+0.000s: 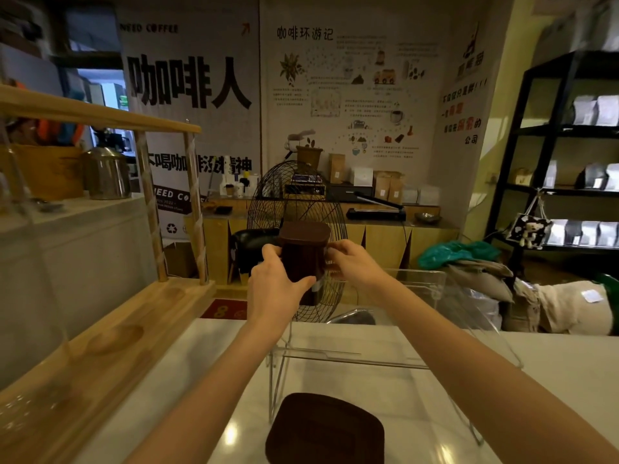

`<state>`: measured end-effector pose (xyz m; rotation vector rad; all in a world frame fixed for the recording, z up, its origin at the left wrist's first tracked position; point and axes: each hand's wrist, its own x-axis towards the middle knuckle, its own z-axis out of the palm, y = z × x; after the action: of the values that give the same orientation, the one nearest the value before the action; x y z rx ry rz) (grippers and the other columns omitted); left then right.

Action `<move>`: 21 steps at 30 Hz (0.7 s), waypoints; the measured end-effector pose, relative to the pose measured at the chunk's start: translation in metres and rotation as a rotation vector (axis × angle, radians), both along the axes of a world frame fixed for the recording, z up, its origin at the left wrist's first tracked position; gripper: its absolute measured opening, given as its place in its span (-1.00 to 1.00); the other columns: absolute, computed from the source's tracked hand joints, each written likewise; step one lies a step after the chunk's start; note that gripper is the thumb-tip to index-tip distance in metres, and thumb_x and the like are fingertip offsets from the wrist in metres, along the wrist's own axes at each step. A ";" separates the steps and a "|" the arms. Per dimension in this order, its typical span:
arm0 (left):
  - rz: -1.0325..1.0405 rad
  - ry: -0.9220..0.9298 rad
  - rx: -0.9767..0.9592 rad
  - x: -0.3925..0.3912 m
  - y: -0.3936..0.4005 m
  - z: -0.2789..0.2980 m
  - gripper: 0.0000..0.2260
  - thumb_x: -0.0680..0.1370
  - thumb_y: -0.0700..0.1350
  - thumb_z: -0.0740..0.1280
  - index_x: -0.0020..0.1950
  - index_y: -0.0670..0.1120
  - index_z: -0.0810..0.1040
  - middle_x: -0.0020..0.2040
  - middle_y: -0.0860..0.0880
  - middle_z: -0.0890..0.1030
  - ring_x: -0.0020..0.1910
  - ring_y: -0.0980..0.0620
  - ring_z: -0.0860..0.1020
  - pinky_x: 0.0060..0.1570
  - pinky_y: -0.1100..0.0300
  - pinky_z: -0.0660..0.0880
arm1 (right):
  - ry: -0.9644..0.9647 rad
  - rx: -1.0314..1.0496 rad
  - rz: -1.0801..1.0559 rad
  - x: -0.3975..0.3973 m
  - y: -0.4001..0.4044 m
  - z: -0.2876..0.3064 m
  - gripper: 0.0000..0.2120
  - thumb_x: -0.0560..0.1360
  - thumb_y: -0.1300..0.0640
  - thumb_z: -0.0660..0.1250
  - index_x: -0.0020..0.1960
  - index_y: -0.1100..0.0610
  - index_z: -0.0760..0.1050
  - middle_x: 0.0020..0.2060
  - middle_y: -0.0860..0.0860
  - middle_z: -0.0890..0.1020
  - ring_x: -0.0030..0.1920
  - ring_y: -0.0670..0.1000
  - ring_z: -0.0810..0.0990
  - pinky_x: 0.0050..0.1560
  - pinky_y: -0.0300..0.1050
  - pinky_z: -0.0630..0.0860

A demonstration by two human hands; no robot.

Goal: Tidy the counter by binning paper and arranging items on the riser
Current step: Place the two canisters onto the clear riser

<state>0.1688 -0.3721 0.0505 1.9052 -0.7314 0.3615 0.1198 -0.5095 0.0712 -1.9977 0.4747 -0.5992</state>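
Observation:
A dark brown lidded canister [303, 252] is held up in the air over the far end of a clear acrylic riser [375, 360] on the white counter [552, 356]. My left hand [278, 286] grips its left side and my right hand [351, 262] holds its right side. A second dark brown canister [325, 430] stands on the counter close to me, in front of the riser; I see mostly its lid.
A wooden stand [110, 333] with round hollows runs along the left. Behind it, a steel kettle [105, 172] sits on a white ledge. Beyond the counter stand a wire fan guard [301, 209], sacks [502, 289] and a black shelf [566, 155].

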 end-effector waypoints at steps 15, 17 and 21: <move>0.002 -0.055 0.220 -0.003 0.011 0.010 -0.46 0.38 0.06 0.42 0.23 -0.10 0.29 0.12 -0.13 0.60 0.06 -0.10 0.58 -0.19 0.12 0.50 | 0.067 -0.043 0.065 -0.015 0.010 0.004 -0.68 0.57 0.13 0.07 0.29 0.13 0.36 0.19 0.08 0.53 0.21 0.09 0.47 0.16 -0.02 0.39; -0.063 -0.030 0.274 -0.002 0.018 0.012 -0.39 0.38 0.06 0.42 0.32 -0.09 0.24 0.23 -0.13 0.54 0.17 -0.11 0.53 0.01 0.03 0.52 | 0.125 -0.135 0.075 -0.025 0.013 0.009 -0.67 0.56 0.12 0.08 0.30 0.15 0.35 0.22 0.10 0.51 0.22 0.09 0.46 0.21 0.00 0.39; -0.102 -0.069 0.415 -0.004 0.038 0.013 -0.30 0.44 0.11 0.33 0.46 -0.07 0.08 0.44 -0.11 0.30 0.39 -0.09 0.31 0.33 -0.06 0.35 | 0.148 -0.188 0.107 -0.054 0.021 0.021 -0.63 0.55 0.08 0.13 0.33 0.15 0.31 0.24 0.08 0.49 0.18 0.03 0.47 0.14 -0.06 0.45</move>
<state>0.1645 -0.3339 0.0633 2.2396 -1.0060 0.2229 0.0661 -0.4889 0.0919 -2.2413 0.4095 -0.4454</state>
